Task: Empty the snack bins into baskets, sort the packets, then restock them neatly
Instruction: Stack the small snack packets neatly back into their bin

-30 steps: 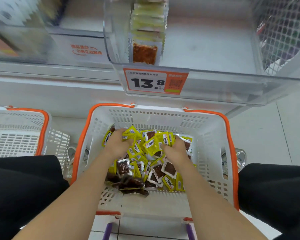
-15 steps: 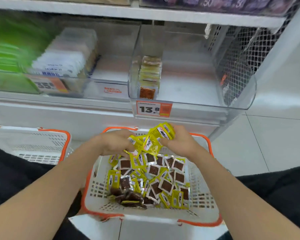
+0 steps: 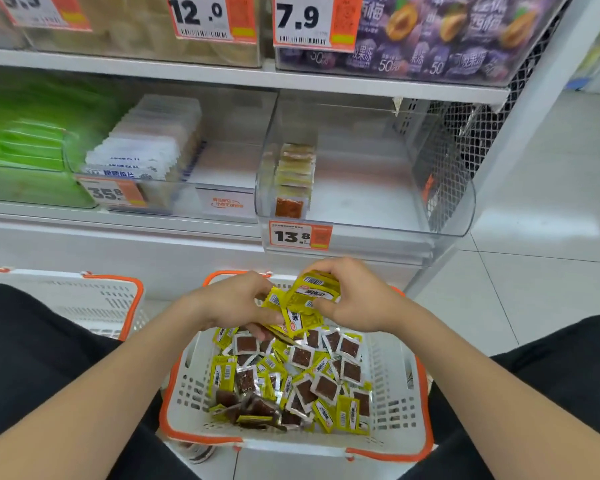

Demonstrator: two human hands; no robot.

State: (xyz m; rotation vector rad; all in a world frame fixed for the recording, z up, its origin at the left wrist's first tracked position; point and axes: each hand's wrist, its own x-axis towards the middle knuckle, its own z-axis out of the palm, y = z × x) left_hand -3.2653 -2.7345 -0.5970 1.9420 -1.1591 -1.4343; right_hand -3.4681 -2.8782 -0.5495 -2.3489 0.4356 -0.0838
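Step in hand: sorting, gathering for restock. Left hand (image 3: 236,303) and right hand (image 3: 357,299) both curl round one bunch of yellow snack packets (image 3: 305,303), held above the white basket (image 3: 400,403) of loose packets (image 3: 302,375). The clear bin (image 3: 361,188) holds one short row, possibly the same product. Next, by my reading: square the edges, then stand the bunch beside that row.

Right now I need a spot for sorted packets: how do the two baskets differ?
The middle basket holds a heap of packets; the left basket shows none in its visible part. The middle basket sits between the legs; the left basket is partly hidden behind one. Both are white with orange rims.
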